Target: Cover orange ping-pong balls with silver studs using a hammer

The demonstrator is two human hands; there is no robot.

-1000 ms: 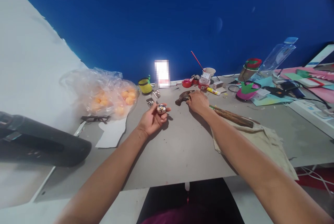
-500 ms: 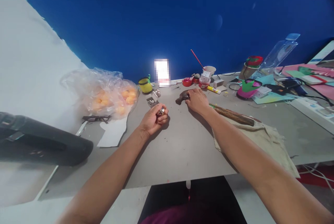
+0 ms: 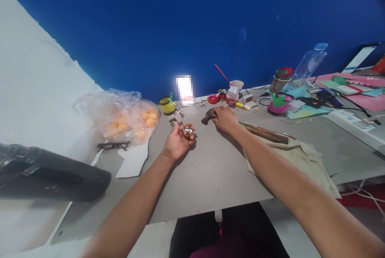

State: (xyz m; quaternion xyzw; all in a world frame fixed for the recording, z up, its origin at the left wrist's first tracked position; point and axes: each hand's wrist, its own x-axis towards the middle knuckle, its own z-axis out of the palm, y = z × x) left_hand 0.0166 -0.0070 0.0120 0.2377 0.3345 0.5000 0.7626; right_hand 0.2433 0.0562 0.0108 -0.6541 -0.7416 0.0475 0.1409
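My left hand point(image 3: 178, 141) is turned palm up over the grey table, its fingers curled loosely. A small shiny rounded metal piece point(image 3: 188, 131) lies in those fingers; its exact kind I cannot make out. To the right, my right hand point(image 3: 225, 118) grips a hammer point(image 3: 207, 116) by its head end, the dark metal head poking out past the fingers. The wooden handle runs back to the right under my forearm and over a beige cloth point(image 3: 294, 161). Just beyond my left hand are a metal plate point(image 3: 173, 122) and another small shiny piece point(image 3: 180, 112).
At left, a plastic bag of orange items point(image 3: 120, 117), glasses point(image 3: 112, 145) and a black cylinder point(image 3: 54, 173). Along the blue wall stand a yellow container point(image 3: 167, 105), a paper cup point(image 3: 236, 86) and a yellow tube point(image 3: 242, 106). A clear bottle point(image 3: 309, 63) leans at right near coloured papers.
My left hand has loosened and turned further palm up, showing more of the shiny metal piece. My right hand stays on the hammer. The whole view has shifted slightly.
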